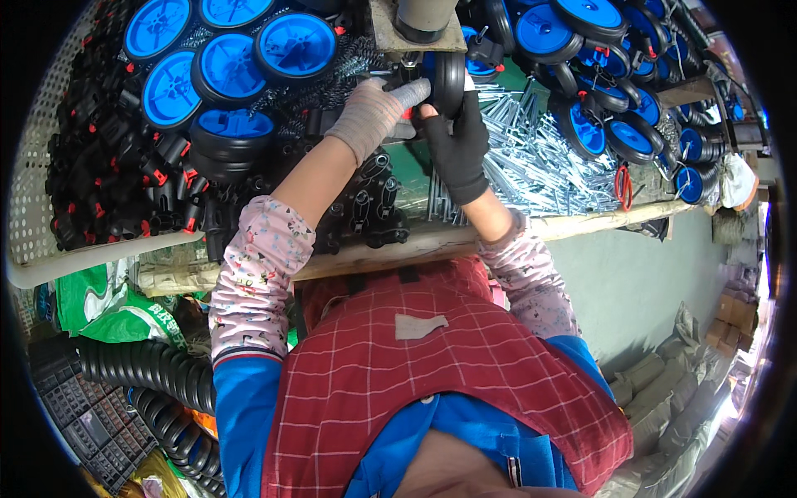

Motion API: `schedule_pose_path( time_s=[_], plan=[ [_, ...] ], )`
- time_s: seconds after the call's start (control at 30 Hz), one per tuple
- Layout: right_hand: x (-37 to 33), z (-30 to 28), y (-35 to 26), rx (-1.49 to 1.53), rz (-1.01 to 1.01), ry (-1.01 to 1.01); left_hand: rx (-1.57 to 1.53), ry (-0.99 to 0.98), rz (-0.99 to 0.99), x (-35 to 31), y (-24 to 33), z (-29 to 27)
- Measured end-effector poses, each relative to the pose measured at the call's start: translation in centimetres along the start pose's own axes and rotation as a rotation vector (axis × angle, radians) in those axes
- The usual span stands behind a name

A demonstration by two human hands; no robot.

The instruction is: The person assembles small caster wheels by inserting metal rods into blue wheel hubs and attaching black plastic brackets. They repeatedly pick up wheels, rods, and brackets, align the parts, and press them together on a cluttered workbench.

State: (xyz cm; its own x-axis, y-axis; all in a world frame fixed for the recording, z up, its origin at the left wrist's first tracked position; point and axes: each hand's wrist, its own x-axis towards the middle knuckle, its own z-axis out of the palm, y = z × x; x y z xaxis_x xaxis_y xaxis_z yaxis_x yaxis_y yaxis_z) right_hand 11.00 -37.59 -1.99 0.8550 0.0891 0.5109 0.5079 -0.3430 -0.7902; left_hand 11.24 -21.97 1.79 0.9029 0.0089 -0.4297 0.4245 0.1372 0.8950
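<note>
Upright under a metal press head [419, 37] stands a black-tyred wheel [449, 83], seen nearly edge-on, with a little blue at its side. My right hand [458, 149], in a black fingerless glove, grips the wheel from the near right, thumb in front. On the wheel's left, my left hand [374, 116], in a grey-beige glove, is closed with its fingertips against a dark fitting by the wheel. What lies between those fingers is hidden. A black and metal fitting [409, 62] shows just beneath the press plate.
Blue-hubbed wheels [228, 66] are stacked at the left, above black plastic parts [124, 158] with red tabs in a white perforated crate [29, 158]. Steel pins [540, 158] lie heaped at right, beside red-handled pliers [623, 187]. More wheels [544, 33] fill the far right. A wooden rail [573, 222] edges the bench.
</note>
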Motion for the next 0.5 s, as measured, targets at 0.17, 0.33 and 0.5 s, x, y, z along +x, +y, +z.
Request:
schedule_pose_path(
  time_s=[0.17, 0.33, 0.5],
  plan=[
    [1.3, -0.4, -0.4, 0.094, 0.075, -0.075, 0.673, -0.192, 0.484, -1.2, -0.2, -2.3],
    [3.8, -2.5, 2.4, -0.203, -0.05, -0.206, 1.491, 0.23, 0.61, -2.2, 2.1, -7.3],
    [14.3, -8.6, 5.7, -0.065, 0.202, -0.51, 2.189, 0.466, 0.424, -0.4, 4.1, -11.3]
  ],
)
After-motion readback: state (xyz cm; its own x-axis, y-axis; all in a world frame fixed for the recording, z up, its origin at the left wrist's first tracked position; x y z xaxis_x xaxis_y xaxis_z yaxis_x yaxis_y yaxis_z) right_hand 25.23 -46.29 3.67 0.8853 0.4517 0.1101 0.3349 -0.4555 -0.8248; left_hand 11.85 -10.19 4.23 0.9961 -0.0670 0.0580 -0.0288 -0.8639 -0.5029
